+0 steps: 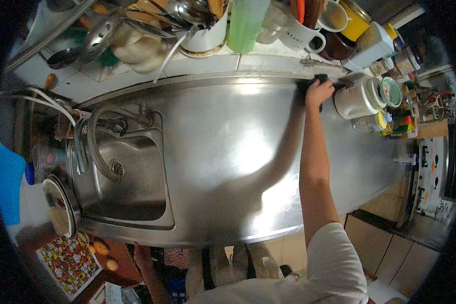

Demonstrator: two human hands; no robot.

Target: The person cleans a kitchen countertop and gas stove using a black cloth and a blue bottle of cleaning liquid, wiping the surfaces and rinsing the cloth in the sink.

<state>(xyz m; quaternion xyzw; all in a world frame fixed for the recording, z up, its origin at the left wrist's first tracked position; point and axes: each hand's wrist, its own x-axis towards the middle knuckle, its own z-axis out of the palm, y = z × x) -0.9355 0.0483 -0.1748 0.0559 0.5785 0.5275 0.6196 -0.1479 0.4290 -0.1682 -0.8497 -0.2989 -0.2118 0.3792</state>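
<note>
My right hand [319, 92] reaches to the back edge of the stainless steel countertop [220, 125]. It is closed on a dark cloth [320, 78], pressed down near the raised back rim. Just right of this hand stands a large white plastic jar [355, 99]. My left hand [141, 255] hangs low by the counter's front edge, in shadow, close to a brown wooden surface. Whether its fingers hold anything is not clear. Left of the bare steel is a sink basin [131, 190] with a curved faucet spout [98, 152] over it.
Along the back ledge stand a green bottle [247, 26], a white mug [303, 36] and a utensil holder [207, 36]. Several jars crowd the right end, near a gas stove [431, 171]. A pot lid [60, 207] leans left of the sink; potatoes [102, 248] lie below.
</note>
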